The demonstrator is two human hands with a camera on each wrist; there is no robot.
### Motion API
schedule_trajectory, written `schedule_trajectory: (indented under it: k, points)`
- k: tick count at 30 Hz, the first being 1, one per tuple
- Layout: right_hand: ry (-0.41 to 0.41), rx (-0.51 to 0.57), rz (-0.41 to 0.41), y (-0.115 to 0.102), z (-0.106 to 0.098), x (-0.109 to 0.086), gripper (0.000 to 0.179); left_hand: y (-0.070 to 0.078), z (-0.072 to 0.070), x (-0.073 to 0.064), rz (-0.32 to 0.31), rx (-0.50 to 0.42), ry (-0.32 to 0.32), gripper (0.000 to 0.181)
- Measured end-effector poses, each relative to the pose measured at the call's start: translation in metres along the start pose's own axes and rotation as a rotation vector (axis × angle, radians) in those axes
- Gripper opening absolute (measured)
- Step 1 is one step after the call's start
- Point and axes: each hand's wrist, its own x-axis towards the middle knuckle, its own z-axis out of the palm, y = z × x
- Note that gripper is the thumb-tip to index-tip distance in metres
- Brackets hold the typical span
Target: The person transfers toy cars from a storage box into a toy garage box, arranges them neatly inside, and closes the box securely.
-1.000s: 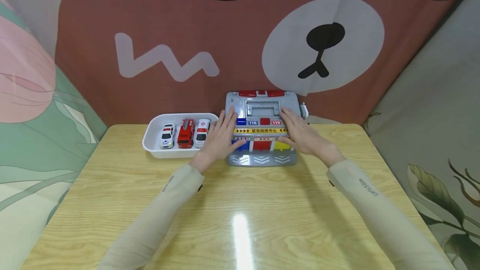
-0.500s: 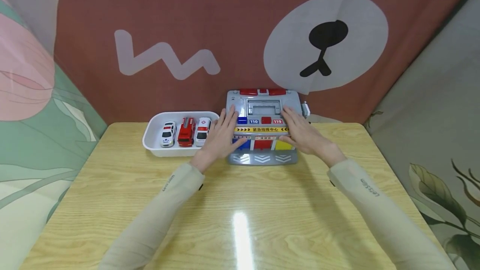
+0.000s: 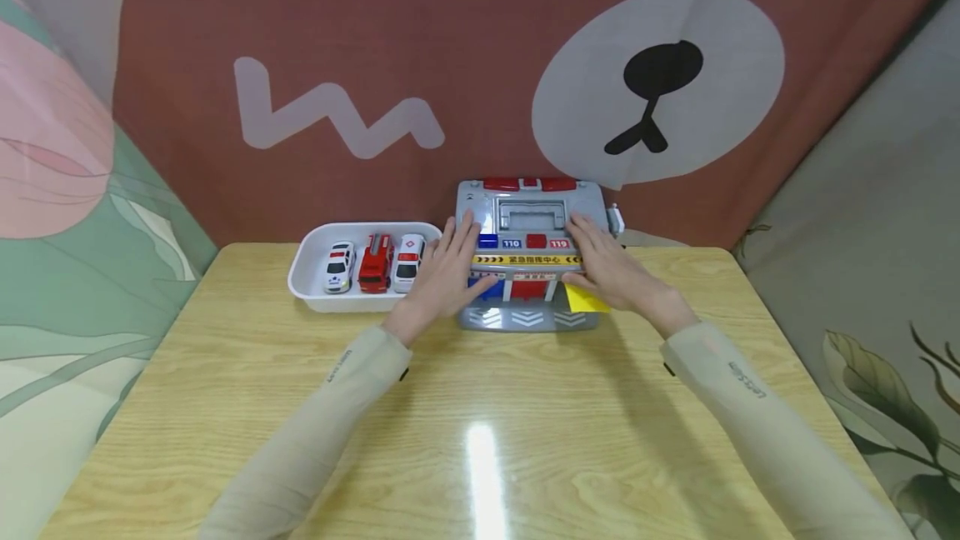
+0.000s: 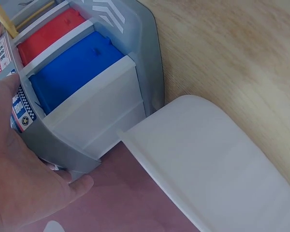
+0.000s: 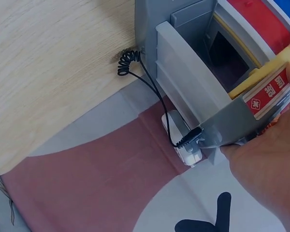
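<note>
A grey toy rescue station stands at the table's back edge in the head view. My left hand rests on its left side, fingers extended over the roof and thumb along the front. On the right side lies my right hand, its fingers likewise extended, with the thumb near the raised yellow door. The right wrist view shows the dark bay beneath that door. The blue door and red door are down. Fingers partly hide the station's sides.
Left of the station is a white tray holding a toy police car, fire truck and ambulance. A white handset with a coiled black cord hangs on the station's right side. Behind hangs a bear-print cloth.
The yellow door has swung up and outward from its bay. Both hands keep their places on the station. The head view has shifted slightly.
</note>
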Motion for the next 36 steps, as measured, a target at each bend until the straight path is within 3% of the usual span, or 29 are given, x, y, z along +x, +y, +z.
schedule_trajectory:
  k: [6, 15, 26, 31, 36]
  points:
    - [0.011, 0.021, -0.016, 0.002, -0.001, 0.0, 0.084, 0.0, 0.002, 0.001, -0.009, 0.02, 0.01, 0.091]
    - [0.014, 0.148, -0.007, 0.009, -0.01, -0.005, 0.084, 0.008, 0.004, 0.004, -0.013, 0.018, 0.02, 0.089]
    - [0.045, -0.013, -0.03, -0.002, -0.008, -0.006, 0.066, -0.003, 0.006, 0.003, 0.034, -0.093, 0.011, 0.09]
    - [0.043, -0.008, -0.01, -0.005, -0.008, -0.005, 0.066, -0.014, -0.004, 0.001, 0.081, -0.258, -0.031, 0.082]
    - [0.054, -0.002, -0.018, -0.005, -0.009, -0.003, 0.065, -0.035, -0.024, 0.0, 0.119, -0.606, -0.037, 0.058]
